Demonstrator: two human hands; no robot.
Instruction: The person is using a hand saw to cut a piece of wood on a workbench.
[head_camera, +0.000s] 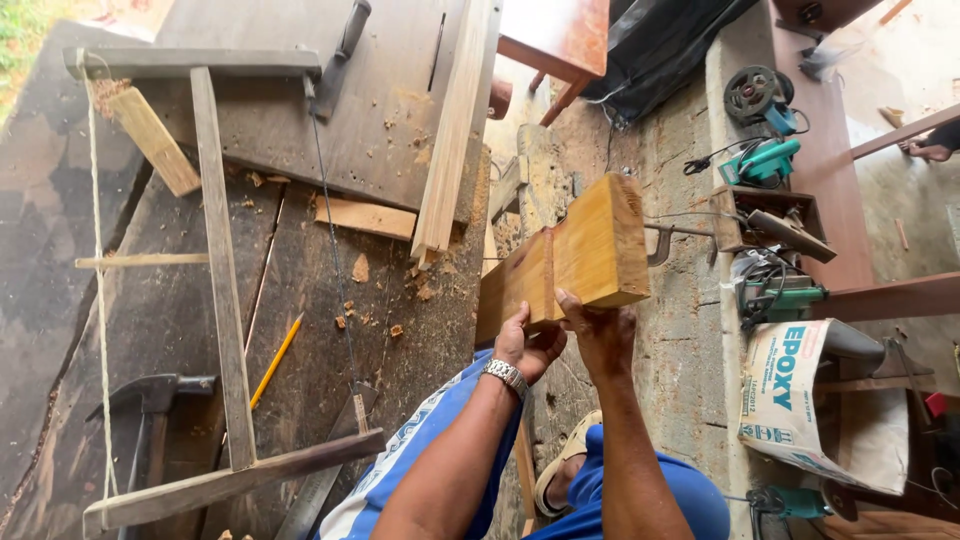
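Grip: both hands are clenched on one thick wooden block (565, 262). Left hand (528, 345) is wrapped under the lower edge, a metal wristwatch (505, 375) worn on that wrist; right hand (600, 335) is closed around the lower right corner, fingers curled over the end-grain side.

Head view: the block is held in the air, tilted, just beyond the bench (180, 320) edge and above the rough concrete floor (680, 330). It is not resting on anything. Step in hand is judged as inspection or sighting of the piece, a face being turned toward the eye. The next move is judged to call for a firm two-handed hold, since the piece looks heavy and dense.

Materials: block is yellow-orange sawn timber, rectangular, smooth faces, a darker band crossing the top face. Bench is dark weathered planks, dusted with chips and sawdust. A frame saw (225, 290) of grey wood with a cord and thin blade lies across it; a yellow pencil (276, 360) and a hammer (150, 400) with dark steel head lie near. A pale long plank (455, 130) and a short offcut (365, 217) are seen farther back. Right of the block, green power tools (762, 160) and a printed paper sack (785, 400) are set along a concrete ledge.
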